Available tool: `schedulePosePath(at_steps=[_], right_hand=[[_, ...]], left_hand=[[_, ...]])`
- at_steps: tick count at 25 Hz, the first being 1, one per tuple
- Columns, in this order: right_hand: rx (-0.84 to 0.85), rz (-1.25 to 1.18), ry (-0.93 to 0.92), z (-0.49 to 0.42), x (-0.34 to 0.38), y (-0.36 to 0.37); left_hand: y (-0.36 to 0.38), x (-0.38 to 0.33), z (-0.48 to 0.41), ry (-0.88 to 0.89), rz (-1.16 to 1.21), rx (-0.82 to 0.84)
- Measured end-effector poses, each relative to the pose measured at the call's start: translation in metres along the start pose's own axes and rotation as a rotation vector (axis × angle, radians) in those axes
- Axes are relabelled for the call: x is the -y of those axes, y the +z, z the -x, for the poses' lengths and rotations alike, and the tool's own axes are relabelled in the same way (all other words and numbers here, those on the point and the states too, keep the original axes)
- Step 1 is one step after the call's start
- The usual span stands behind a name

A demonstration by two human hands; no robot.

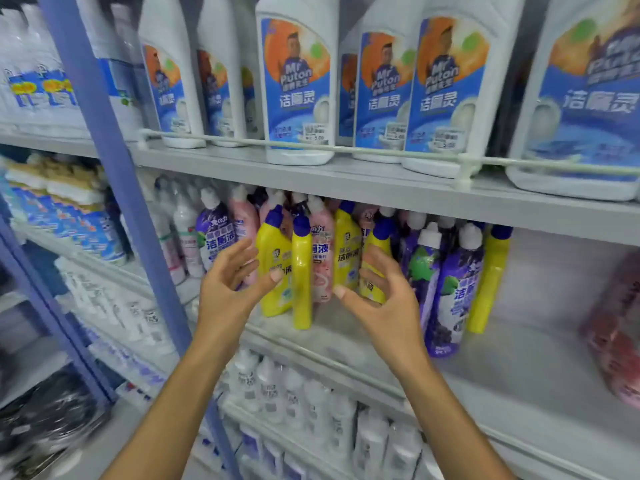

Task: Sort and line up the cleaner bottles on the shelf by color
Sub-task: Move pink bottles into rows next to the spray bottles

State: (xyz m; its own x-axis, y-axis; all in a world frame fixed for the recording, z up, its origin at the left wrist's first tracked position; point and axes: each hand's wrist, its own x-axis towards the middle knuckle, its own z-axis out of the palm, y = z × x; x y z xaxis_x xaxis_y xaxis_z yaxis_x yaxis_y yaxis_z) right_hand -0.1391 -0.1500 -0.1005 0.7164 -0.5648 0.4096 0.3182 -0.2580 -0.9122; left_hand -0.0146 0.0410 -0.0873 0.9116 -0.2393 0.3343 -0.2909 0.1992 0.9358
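Observation:
On the middle shelf (346,336) stand mixed cleaner bottles. Several yellow ones with blue caps (302,271) cluster in the centre, and another yellow one (490,282) stands further right. A pink bottle (322,258) is wedged between the yellow ones, with more pink bottles (242,220) behind on the left. Purple bottles with white caps (450,289) stand right of centre, and one purple bottle (214,230) is at the left. My left hand (232,282) is spread open just left of the yellow cluster. My right hand (377,292) is open in front of it, fingers near a yellow bottle.
The upper shelf holds big white bottles with blue labels (298,81) behind a thin rail (381,152). A blue upright post (114,174) runs down the left. White bottles (304,393) fill the lower shelf. A blurred red-pink bottle (620,323) lies at the far right.

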Motion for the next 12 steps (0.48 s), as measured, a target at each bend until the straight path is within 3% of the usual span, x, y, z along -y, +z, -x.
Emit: schedulePosePath(at_steps=[6, 12], right_hand=[[-0.172, 0.235, -0.024, -0.105, -0.007, 0.06], [-0.176, 0.527, 0.04, -0.182, -0.019, 0.088]], left_hand=[[-0.045, 0.003, -0.118, 0.061, -0.078, -0.014], [-0.007, 0.007, -0.22, 0.046, -0.2, 0.222]])
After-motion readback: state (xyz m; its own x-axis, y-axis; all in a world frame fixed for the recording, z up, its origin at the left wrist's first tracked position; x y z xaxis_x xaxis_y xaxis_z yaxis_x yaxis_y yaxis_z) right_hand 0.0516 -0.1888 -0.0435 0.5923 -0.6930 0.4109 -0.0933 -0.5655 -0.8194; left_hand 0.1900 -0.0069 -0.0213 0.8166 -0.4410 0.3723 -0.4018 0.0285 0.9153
